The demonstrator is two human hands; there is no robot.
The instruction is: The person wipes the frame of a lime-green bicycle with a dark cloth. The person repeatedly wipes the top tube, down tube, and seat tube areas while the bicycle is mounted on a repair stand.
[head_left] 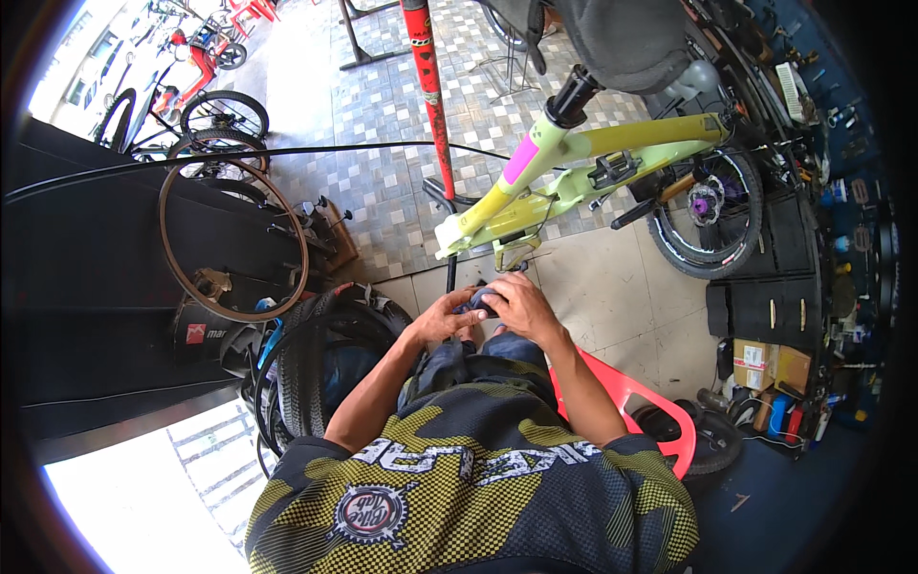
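Both my hands meet in front of me, above my knees, around a small dark blue-grey bundle (pixel 484 302), perhaps a rag; its kind is not clear. My left hand (pixel 442 318) is closed on its left side. From the right and above, my right hand (pixel 521 304) curls its fingers over it. Whether something else is inside the bundle is hidden. Just beyond my hands stands a yellow-green bicycle frame (pixel 593 145), tilted, with its black seatpost (pixel 576 94) pointing up. A red post (pixel 427 86) of a stand rises next to the frame.
A red plastic chair (pixel 677 413) is under me. Bare rims (pixel 302 239) and a pile of tyres (pixel 304 364) lie to the left. On the right are a wheel (pixel 755 215), cardboard boxes (pixel 754 364) and a tool wall (pixel 846 239). A black cable (pixel 335 148) crosses ahead.
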